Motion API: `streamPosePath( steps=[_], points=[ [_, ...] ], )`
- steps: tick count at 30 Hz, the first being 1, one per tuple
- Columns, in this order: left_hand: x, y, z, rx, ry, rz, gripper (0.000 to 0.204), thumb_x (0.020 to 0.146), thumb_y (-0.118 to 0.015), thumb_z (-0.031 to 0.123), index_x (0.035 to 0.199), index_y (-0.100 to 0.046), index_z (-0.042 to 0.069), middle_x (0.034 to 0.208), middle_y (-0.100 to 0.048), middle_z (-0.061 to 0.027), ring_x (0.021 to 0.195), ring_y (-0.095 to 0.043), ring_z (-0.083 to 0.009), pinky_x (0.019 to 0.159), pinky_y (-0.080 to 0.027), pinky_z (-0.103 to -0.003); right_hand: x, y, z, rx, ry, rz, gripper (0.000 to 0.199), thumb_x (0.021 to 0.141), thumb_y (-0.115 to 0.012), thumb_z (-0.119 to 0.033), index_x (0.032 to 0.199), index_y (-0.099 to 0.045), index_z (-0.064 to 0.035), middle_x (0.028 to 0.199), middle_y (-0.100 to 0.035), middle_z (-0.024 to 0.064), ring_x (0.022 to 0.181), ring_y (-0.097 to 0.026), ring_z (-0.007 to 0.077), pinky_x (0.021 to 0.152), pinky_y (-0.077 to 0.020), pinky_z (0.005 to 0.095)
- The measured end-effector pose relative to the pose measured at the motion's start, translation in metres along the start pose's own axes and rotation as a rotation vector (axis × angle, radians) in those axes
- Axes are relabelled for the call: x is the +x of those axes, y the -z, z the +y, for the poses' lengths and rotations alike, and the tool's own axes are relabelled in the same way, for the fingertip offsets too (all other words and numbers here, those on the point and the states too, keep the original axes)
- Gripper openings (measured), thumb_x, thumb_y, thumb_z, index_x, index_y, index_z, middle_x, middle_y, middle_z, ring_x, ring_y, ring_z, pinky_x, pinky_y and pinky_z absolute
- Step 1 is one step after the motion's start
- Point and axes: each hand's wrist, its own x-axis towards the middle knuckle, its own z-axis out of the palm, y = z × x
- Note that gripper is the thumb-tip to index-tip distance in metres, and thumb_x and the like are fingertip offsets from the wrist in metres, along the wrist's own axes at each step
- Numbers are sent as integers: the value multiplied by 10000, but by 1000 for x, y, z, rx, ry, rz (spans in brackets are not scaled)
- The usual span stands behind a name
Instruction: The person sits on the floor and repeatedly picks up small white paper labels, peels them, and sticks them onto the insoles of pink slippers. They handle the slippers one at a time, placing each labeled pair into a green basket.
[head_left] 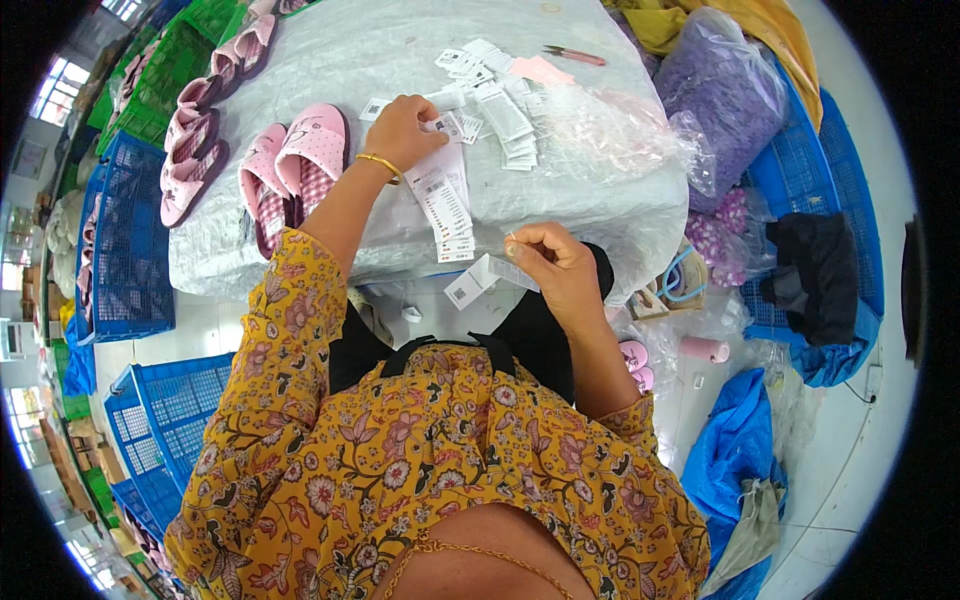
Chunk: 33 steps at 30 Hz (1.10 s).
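Observation:
My left hand [405, 138], a gold bangle at its wrist, reaches over the covered table with its fingers bent down and closed at the edge of a paper label. Under and in front of it a fanned stack of printed paper labels [441, 205] runs toward the table's near edge. Close to my body, my right hand [556, 272] pinches a white label strip [472, 287], whose end hangs past the table edge. To the left of my left hand stands a pair of pink slippers [312, 145] with checked insoles.
Loose white tags [502, 112], clear plastic bags [612, 135] and red-handled thread snips [575, 55] lie farther back. More pink slippers [190, 165] line the left edge. Blue crates [130, 235] stand at left; a purple bagged bundle [715, 95] sits at right.

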Motion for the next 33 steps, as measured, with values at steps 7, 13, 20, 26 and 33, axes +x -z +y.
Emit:
streamPosePath(
  steps=[7,13,20,26,33],
  points=[
    [0,12,-10,-314,38,6,235,821,-733,175,972,-669,6,850,-688,-44,749,-615,-111,687,-494,-249,-1,1,-4,22,-10,-15,117,891,-692,-83,985,-691,-13,918,-670,10,786,-561,49,694,-454,203],
    [-24,15,6,-701,52,35,180,866,-688,130,990,-690,0,854,-697,-25,741,-613,-83,647,-460,-220,1,-7,-24,-64,-52,-49,161,901,-678,-95,1029,-678,3,913,-683,20,809,-565,44,711,-455,203],
    [-77,2,55,-1043,76,-54,193,896,-642,59,1081,-624,4,902,-681,-37,800,-640,-108,637,-418,-203,23,-20,-23,314,-114,-7,499,865,-694,-75,1304,-470,2,842,-614,33,721,-515,71,650,-409,223],
    [-97,-11,70,-1162,35,-70,180,901,-645,63,1075,-616,25,899,-683,-41,836,-638,-101,640,-411,-200,28,-28,-18,520,-152,26,495,842,-698,-41,1261,-443,32,813,-595,24,703,-501,78,631,-388,229],
    [-100,-14,75,-1193,40,-74,168,911,-638,66,1075,-616,37,900,-691,-41,820,-624,-89,662,-419,-191,29,-25,-13,514,-175,52,376,834,-700,-25,1150,-499,17,808,-601,16,688,-500,74,630,-395,231]
  ],
)
